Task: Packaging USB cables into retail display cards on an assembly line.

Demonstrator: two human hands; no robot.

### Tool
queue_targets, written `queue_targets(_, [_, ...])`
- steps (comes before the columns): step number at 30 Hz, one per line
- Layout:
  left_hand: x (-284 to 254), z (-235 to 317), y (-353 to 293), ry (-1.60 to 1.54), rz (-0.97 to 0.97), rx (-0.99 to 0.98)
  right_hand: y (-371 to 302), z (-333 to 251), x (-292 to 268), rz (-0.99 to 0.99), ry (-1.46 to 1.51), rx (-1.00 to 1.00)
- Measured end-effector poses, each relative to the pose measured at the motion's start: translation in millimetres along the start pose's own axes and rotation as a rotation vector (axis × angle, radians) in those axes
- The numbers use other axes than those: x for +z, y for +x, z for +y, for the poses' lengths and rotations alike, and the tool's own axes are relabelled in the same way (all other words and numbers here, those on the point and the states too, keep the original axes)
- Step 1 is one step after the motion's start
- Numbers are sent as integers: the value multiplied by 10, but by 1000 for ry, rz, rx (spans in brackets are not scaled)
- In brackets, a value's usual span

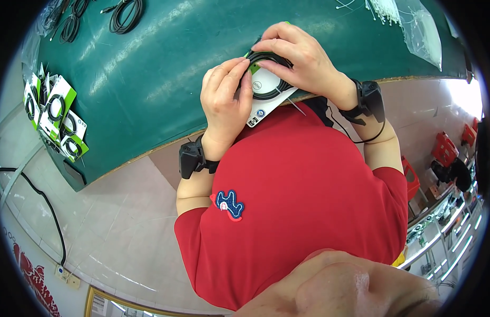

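Note:
A coiled black cable [266, 96] lies against a white and green backing card [258, 108] at the table's near edge. My left hand [226, 95] pinches the coil's left side between thumb and fingers. Across the top of the coil, my right hand [300, 58] closes its fingers on the cable, with the thumb inside the loop. A thin cable tie [296, 107] sticks out from the lower right of the coil. My fingers hide the upper part of the card and the cable's ends.
Several carded cables [57, 108] are piled at the green table's [149, 113] left end. Loose coiled cables [126, 16] lie at the far left. White cable ties [383, 10] and a clear plastic bag [422, 34] are at the far right. Red stools [445, 149] stand beyond on the right.

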State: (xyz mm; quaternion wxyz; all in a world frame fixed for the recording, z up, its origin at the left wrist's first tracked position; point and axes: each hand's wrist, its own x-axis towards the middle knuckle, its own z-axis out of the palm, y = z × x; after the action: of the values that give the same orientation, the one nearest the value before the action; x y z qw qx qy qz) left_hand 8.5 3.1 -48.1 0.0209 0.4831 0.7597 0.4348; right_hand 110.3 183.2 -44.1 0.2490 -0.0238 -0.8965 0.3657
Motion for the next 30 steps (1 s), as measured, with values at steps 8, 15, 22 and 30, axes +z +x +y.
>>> queue_targets(8, [-23,23,32,4,-22,29,-21,51,18,-92,-63,-126])
queue_targets(15, [-202,150,101,115,-172,-124,-129,-26,9,-98,-39,-107])
queue_targets(22, [-319,177,214,90,-445,-237,-183,-128,-31,-116,-43,-77])
queue_targets(30, [-401,202,328,-168,-520,-392,-166,-241,-118,-59,-66,-124])
